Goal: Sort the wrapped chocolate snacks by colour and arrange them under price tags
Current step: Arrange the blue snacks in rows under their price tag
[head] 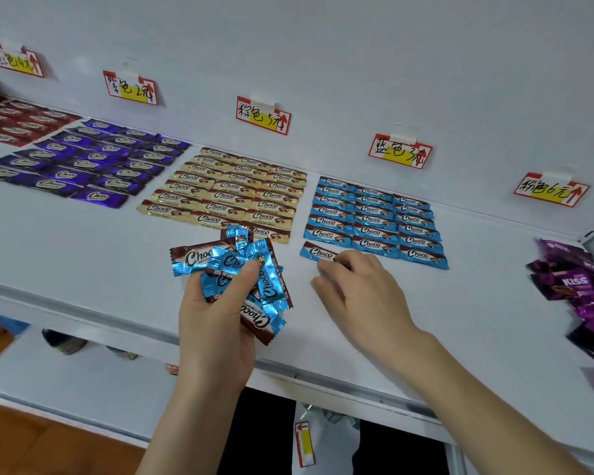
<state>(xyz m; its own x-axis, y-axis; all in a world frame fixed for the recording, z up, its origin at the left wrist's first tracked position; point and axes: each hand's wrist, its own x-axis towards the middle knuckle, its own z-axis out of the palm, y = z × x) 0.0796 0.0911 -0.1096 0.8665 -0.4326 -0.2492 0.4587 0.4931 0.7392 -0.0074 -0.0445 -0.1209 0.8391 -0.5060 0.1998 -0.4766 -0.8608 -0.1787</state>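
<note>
Grips spare blue snacks [240, 269] in left hand [216, 323] as supply; with right hand [360, 289] touches single snack [318, 252] before blue block [374, 217], toward shelf [83, 255] front edge, opening new row; pinch or press unclear.
</note>
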